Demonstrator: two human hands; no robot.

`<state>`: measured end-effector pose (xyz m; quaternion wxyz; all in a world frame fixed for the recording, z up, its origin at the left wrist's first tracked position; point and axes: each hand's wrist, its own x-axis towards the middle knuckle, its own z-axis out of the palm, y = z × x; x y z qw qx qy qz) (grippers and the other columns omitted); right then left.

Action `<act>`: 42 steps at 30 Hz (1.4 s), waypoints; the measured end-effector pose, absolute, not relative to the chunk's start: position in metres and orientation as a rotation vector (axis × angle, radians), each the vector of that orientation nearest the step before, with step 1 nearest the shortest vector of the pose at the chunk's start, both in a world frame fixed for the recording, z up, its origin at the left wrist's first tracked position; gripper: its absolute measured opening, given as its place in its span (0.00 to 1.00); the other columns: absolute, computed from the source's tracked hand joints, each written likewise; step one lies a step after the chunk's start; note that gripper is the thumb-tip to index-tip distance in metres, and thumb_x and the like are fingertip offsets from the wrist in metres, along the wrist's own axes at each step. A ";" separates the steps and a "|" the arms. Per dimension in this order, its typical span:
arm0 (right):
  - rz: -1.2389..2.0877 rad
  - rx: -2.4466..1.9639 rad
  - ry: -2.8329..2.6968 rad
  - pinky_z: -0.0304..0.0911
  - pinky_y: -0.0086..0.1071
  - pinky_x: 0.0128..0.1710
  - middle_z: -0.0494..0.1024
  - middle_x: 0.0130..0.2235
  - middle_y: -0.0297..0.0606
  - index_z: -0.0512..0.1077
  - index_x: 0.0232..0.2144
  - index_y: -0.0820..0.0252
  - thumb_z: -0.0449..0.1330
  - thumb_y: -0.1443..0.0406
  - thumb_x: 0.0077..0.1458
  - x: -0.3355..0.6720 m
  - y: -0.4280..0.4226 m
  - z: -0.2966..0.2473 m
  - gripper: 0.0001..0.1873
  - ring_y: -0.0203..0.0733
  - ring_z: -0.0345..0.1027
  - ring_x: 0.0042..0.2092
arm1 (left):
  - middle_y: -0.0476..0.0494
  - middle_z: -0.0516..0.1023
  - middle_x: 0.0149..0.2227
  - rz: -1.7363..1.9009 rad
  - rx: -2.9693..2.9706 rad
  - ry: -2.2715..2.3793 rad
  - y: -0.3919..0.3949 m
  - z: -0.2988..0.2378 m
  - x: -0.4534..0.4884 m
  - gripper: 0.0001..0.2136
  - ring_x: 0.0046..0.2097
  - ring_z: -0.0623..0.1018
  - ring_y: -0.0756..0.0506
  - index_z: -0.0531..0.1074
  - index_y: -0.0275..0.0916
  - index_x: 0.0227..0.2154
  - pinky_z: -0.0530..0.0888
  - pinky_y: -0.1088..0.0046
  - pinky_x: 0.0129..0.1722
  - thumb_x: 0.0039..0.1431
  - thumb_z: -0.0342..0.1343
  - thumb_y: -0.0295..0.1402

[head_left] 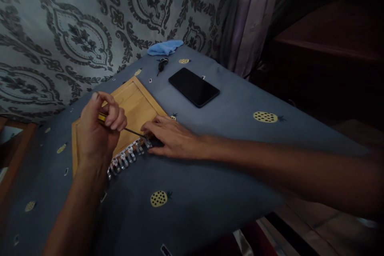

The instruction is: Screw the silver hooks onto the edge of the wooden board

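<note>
My left hand is closed around the yellow-and-black handle of a screwdriver. Its thin shaft slants down to the right, and the tip meets the last hook at the right end of a row of metal hooks. Those hooks run along the near edge of a framed wooden board, which lies on the table. At the board's right corner, my right hand grips the edge, fingers above and thumb below, beside the screwdriver tip. Part of that corner is hidden under the fingers.
A black phone lies beyond my right hand. Behind it are a small set of keys and a blue cloth by the patterned wall covering. The blue tablecloth has pineapple prints. Wooden furniture stands at the left.
</note>
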<state>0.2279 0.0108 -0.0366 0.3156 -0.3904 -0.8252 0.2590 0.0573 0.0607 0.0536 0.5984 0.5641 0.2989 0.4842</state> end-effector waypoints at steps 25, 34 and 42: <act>0.706 -1.012 -2.137 0.66 0.45 0.54 0.75 0.52 0.48 0.64 0.59 0.61 0.68 0.64 0.61 0.229 0.010 -0.039 0.28 0.52 0.68 0.56 | 0.55 0.55 0.18 1.534 1.061 0.903 0.068 0.068 0.056 0.26 0.20 0.57 0.56 0.69 0.37 0.23 0.59 0.77 0.24 0.78 0.43 0.42; 0.651 -1.041 -2.160 0.68 0.46 0.54 0.76 0.53 0.48 0.69 0.54 0.60 0.70 0.63 0.60 0.227 0.011 -0.040 0.23 0.52 0.70 0.55 | 0.51 0.71 0.26 1.457 0.914 1.352 0.117 0.019 0.002 0.14 0.29 0.74 0.52 0.66 0.38 0.27 0.75 0.75 0.37 0.68 0.60 0.35; 0.586 -0.977 -2.131 0.69 0.44 0.52 0.77 0.49 0.45 0.69 0.54 0.59 0.71 0.64 0.58 0.226 0.015 -0.052 0.25 0.51 0.72 0.51 | 0.45 0.77 0.46 1.314 1.334 1.503 0.082 0.021 -0.013 0.16 0.51 0.77 0.44 0.76 0.41 0.44 0.71 0.63 0.57 0.51 0.66 0.34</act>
